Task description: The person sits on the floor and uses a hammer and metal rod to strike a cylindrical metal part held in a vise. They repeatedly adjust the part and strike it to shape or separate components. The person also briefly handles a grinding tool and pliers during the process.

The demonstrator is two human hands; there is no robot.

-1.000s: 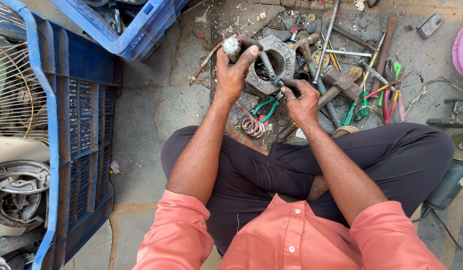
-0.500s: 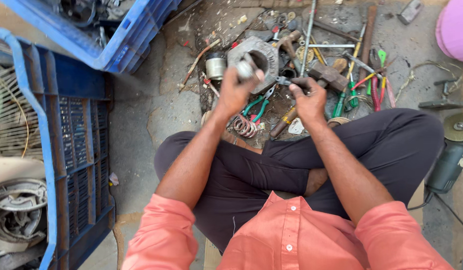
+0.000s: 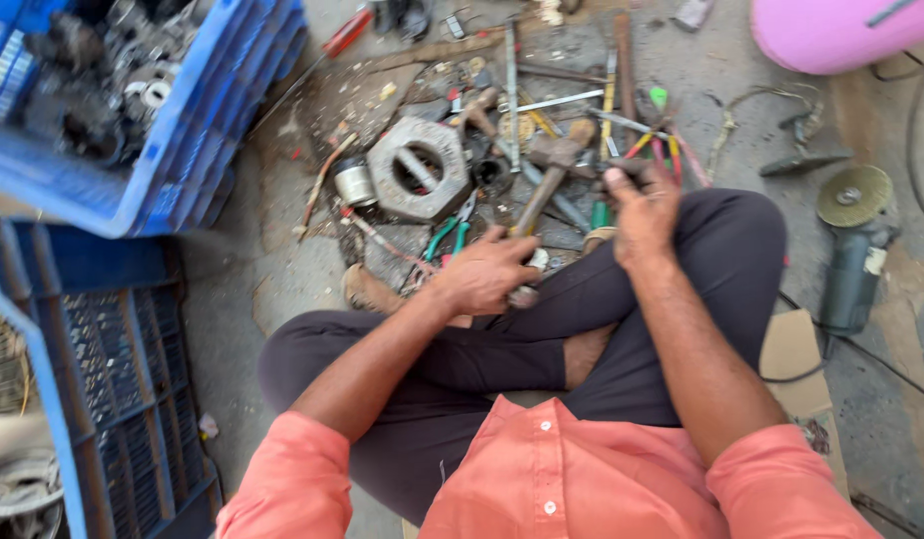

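The left hand (image 3: 482, 274) is gripping a small metal part (image 3: 525, 295); the right hand (image 3: 642, 205), at two o'clock, is closing on a dark tool (image 3: 637, 168) beside the hammer (image 3: 547, 170).

One camera sits on the person's head and looks steeply down over the chest and crossed legs to the floor in front. It is close: both forearms fill the middle, the left hand (image 3: 482, 274) and right hand (image 3: 642, 205) lie just above centre, and a blue crate (image 3: 198, 165) crosses the upper left corner.
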